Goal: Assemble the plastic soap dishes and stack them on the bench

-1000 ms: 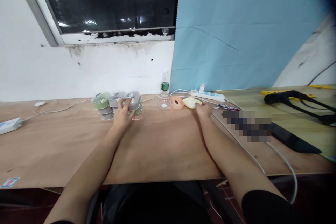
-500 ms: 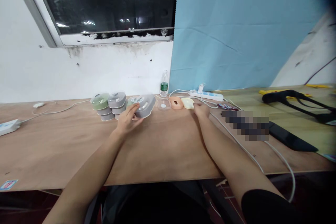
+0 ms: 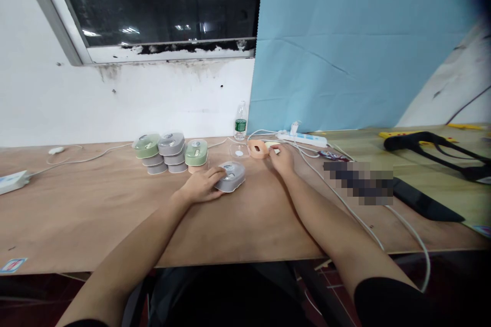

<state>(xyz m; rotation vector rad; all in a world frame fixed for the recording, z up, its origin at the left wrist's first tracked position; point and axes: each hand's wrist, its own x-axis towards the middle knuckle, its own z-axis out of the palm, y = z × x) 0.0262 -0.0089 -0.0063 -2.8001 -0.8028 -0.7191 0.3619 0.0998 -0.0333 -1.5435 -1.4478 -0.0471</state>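
My left hand [image 3: 203,184] is closed round a grey container [image 3: 231,178] with a clear lid, held low over the table in front of the stacks. My right hand [image 3: 283,159] has bent fingers at the right edge of an orange oval piece [image 3: 258,148] with a dark slot. It partly covers a cream piece [image 3: 271,143] behind it; what its fingertips hold is hidden. Left of the orange piece lies a clear round lid [image 3: 239,152]. Near my left hand stands a green-topped container [image 3: 196,153] on an orange one.
Farther left are stacks with a green container [image 3: 146,146] and a grey container [image 3: 171,144] on top. At the wall stand a water bottle [image 3: 240,123] and a power strip [image 3: 301,138]. White cables [image 3: 337,198] cross the right side, near a black strap-like frame [image 3: 433,150].
My left hand has brought the grey container away from the stacks, toward me and to the right. My right hand has shifted left, over the cream piece to the orange piece's edge.
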